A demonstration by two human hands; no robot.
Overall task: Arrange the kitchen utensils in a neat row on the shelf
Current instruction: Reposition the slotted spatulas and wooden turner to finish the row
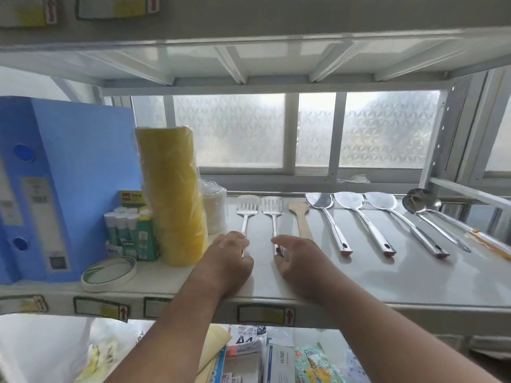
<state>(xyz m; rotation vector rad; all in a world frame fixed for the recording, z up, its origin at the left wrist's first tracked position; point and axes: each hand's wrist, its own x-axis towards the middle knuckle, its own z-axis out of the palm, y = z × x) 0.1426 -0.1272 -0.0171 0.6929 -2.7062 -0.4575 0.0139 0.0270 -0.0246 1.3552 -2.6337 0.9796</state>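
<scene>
I was working at the metal shelf [387,277], and the utensils lay on it in a row with their heads toward the window and their handles toward me. So the long axis of each one ran away from me, front to back.

My left hand [226,261] rested over the handle end of the left slotted spatula [247,214]. The fingers curled down on it, but the hand covered the contact, so I cannot tell if they really gripped it. My right hand [297,261] was at the handle end of the right slotted spatula [273,214]; thumb and fingers were spread with a gap, just beside the tip, and I judged them loosened, not pinching. Each spatula stretched straight ahead from its own hand, so each hand was the nearer one for its piece. The two lay near each other and almost parallel.

Further right was the wooden spatula [301,219], matte and pale, then three steel turners [348,205] with smooth, mirror-like blades and thin handles, and at the end a ladle [417,201] with a deep round bowl. These fanned a little to the right.

The slotted heads were flat, shiny and square. The shelf surface looked slippery, so I judged a small push at the handle end would swing a spatula easily.
</scene>
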